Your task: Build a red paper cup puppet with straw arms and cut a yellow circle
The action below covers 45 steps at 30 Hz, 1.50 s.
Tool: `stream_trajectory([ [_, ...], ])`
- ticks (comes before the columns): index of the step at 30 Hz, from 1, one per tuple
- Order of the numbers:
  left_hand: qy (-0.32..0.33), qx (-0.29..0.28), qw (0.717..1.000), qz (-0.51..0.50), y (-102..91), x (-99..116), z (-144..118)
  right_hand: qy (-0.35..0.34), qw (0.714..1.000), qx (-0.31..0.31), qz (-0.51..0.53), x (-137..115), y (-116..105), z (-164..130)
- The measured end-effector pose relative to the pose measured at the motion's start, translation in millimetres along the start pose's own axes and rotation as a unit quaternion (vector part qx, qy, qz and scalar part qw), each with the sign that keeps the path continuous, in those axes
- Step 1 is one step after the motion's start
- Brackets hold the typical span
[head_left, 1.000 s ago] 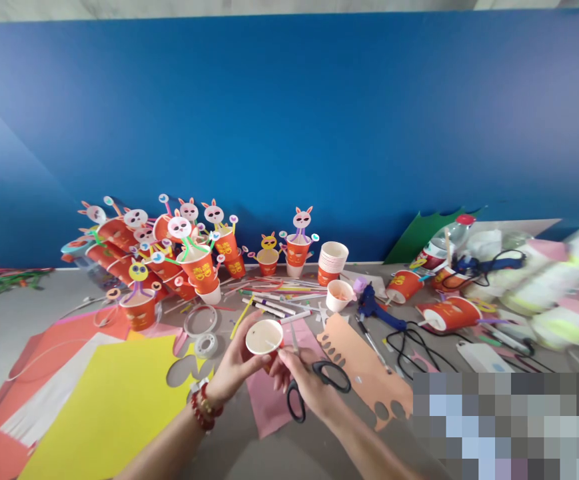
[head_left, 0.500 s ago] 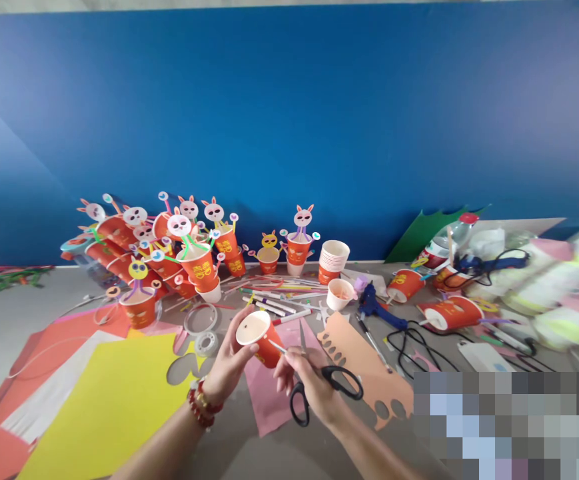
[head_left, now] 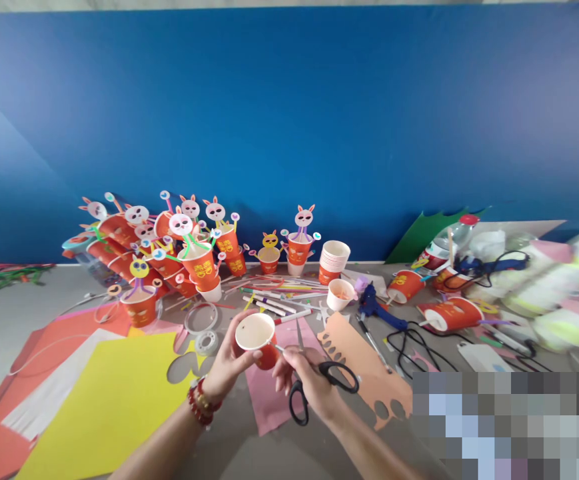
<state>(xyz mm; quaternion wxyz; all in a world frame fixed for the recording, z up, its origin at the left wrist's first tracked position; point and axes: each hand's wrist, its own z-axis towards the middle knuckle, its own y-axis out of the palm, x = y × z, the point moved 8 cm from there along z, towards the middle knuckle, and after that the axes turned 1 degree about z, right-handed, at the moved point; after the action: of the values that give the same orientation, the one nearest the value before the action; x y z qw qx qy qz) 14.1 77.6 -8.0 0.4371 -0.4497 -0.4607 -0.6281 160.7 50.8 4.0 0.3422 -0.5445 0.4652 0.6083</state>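
My left hand (head_left: 229,363) wraps round a red paper cup (head_left: 268,355), whose white open mouth tilts toward me. A small dark hole shows in its inner wall. Scissors (head_left: 340,377) with black handles rest in my right hand (head_left: 308,379), their blades spread and pointing away from me. The right fingertips also pinch a thin pale stick-like piece against the cup's right side; its exact kind is hard to make out. Below the cup lies a pink paper sheet (head_left: 269,407).
Decorated rabbit cups (head_left: 202,267) crowd the back left. A cup stack (head_left: 334,257), markers (head_left: 269,303) and a blue glue gun (head_left: 379,310) lie beyond my hands. Yellow paper (head_left: 109,400) covers the left; cut orange paper (head_left: 364,360) lies right. Black cable (head_left: 429,340) loops nearby.
The cup has turned a little more upright in my left hand, so its mouth looks wider. My right hand with the scissors has shifted very slightly left.
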Motion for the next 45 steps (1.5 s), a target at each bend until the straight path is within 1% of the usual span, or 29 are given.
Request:
stream_trajectory([
  [5, -0.027, -0.007, 0.999, -0.02, 0.7, -5.7, 0.3, -0.036, 0.991, -0.014, -0.127, -8.5, 0.4, -4.0],
  [7, -0.039, -0.012, 0.999, -0.02, 2.3, -6.6, 0.1, -0.056, 0.98, -0.013, -0.19, -14.3, 0.7, -5.0],
  [8, -0.048, -0.014, 0.999, -0.023, 3.2, -6.6, 0.0, -0.073, 0.97, -0.007, -0.233, -18.7, 0.4, -5.3],
  [9, -0.06, -0.017, 0.998, -0.03, 4.4, -6.8, -0.1, -0.097, 0.954, -0.001, -0.284, -23.8, 0.2, -5.3],
  [10, -0.077, -0.021, 0.996, -0.04, 5.9, -7.4, -0.4, -0.124, 0.932, 0.003, -0.341, -28.6, 0.8, -5.1],
  [13, -0.14, -0.036, 0.987, -0.071, 10.6, -10.0, -2.2, -0.198, 0.845, -0.017, -0.497, -34.6, 5.8, -2.6],
  [14, -0.158, -0.038, 0.984, -0.078, 11.5, -10.6, -3.0, -0.214, 0.818, -0.025, -0.533, -33.6, 6.6, -1.2],
  [15, -0.173, -0.039, 0.981, -0.083, 11.9, -11.1, -3.8, -0.225, 0.798, -0.03, -0.558, -32.2, 6.3, 0.3],
  [16, -0.185, -0.038, 0.978, -0.086, 11.9, -11.5, -4.6, -0.233, 0.785, -0.033, -0.573, -30.6, 5.6, 1.6],
  [18, -0.2, -0.031, 0.975, -0.087, 10.6, -12.6, -5.8, -0.239, 0.779, -0.036, -0.579, -28.3, 3.5, 3.2],
  [22, -0.206, -0.016, 0.975, -0.081, 7.6, -14.5, -6.8, -0.226, 0.801, -0.017, -0.554, -29.1, -2.0, 2.0],
  [25, -0.204, -0.023, 0.975, -0.09, 8.9, -14.2, -6.7, -0.217, 0.818, -0.003, -0.532, -30.5, -4.6, -0.3],
  [31, -0.192, -0.033, 0.976, -0.099, 11.4, -8.8, -5.1, -0.212, 0.833, 0.012, -0.511, -32.4, -3.9, -1.2],
  [33, -0.188, -0.03, 0.977, -0.095, 10.6, -8.2, -5.0, -0.184, 0.855, 0.01, -0.484, -31.4, -3.8, -0.3],
  [36, -0.185, -0.026, 0.978, -0.092, 8.3, -10.6, -5.4, -0.108, 0.912, -0.009, -0.396, -24.4, -3.9, 0.7],
  [38, -0.175, -0.029, 0.98, -0.088, 6.9, -12.1, -5.1, -0.071, 0.944, -0.014, -0.323, -18.8, -3.7, 0.3],
  [41, -0.136, -0.042, 0.988, -0.063, 6.1, -11.4, -3.8, -0.048, 0.971, -0.003, -0.235, -10.2, -4.1, 0.3],
  [45, -0.086, -0.067, 0.994, -0.022, 8.6, -10.4, -3.3, -0.014, 0.991, 0.005, -0.131, 2.1, -3.7, 0.8],
])
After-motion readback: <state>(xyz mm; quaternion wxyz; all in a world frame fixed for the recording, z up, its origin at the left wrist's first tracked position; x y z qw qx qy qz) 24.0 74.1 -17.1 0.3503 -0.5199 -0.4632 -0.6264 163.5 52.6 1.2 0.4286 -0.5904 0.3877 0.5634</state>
